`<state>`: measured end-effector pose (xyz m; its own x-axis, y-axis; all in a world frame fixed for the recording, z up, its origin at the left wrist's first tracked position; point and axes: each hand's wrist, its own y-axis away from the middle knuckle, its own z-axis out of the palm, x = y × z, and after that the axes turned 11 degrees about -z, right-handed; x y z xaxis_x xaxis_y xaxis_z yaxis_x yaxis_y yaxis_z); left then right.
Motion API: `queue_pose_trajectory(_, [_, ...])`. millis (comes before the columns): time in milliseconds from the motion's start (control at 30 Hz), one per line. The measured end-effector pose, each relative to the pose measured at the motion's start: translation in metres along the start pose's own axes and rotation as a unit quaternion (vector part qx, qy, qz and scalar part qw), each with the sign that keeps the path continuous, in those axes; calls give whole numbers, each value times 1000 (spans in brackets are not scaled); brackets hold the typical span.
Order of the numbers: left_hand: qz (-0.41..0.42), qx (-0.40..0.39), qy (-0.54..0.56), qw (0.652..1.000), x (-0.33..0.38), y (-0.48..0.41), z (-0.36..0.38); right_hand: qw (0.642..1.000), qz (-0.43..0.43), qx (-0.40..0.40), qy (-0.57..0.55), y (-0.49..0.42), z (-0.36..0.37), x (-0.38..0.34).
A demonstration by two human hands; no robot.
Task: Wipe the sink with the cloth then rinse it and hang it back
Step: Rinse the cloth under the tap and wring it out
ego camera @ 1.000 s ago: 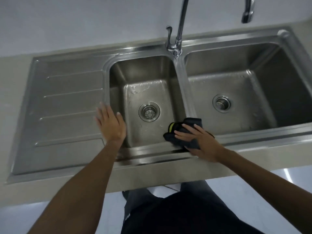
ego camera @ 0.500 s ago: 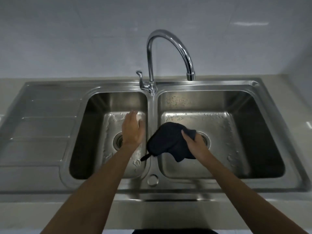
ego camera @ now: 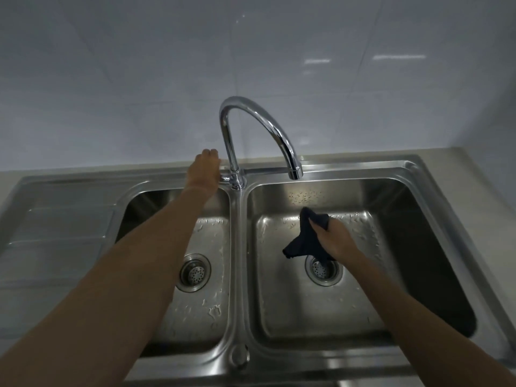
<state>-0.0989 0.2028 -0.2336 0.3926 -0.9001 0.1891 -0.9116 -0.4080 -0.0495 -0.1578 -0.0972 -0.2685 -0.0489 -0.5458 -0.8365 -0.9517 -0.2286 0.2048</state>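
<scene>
Double steel sink [ego camera: 307, 361], front rim nearest, both basins beaded with water. Right basin: dark cloth [ego camera: 304, 241] bunched in the right hand [ego camera: 333, 238], fingers clenched round it, held above the drain [ego camera: 324, 270]. Farther back: left hand [ego camera: 203, 170] laid over the base of the tap [ego camera: 279, 135]; whether it gripped the lever could not be told. Advice: open the water gently and raise the cloth under the spout.

The left grip [ego camera: 203, 171] hides the tap lever at upper centre, so its hold cannot be told. The right grip [ego camera: 333, 237] covers part of the cloth [ego camera: 303, 244], which overlaps the right drain [ego camera: 324, 270].
</scene>
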Motion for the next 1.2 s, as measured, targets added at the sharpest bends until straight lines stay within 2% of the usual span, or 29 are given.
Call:
queue_pose_trajectory(167, [30,10,4,999,-6,-6,2,996,-23,-25,80,-13,-1,-2])
queue_pose_trajectory(300, [22,-3,30,999,-6,-14,2,982,-41,-51,177,-17,2,-7])
queue_pose_trajectory(433, [1,-10,30,999,-4,-23,2,938,-81,-74,329,-21,5,-14])
queue_pose_trajectory(567, [-11,-23,20,999,-4,-33,1,895,-143,-81,414,-20,5,-21])
queue_pose_trajectory(833, [-41,-41,32,998,-5,-47,2,854,-182,-103,476,-18,1,-32])
queue_pose_trajectory(1200, [-79,-42,49,995,-6,-47,7,858,-208,-95,460,-16,-1,-29])
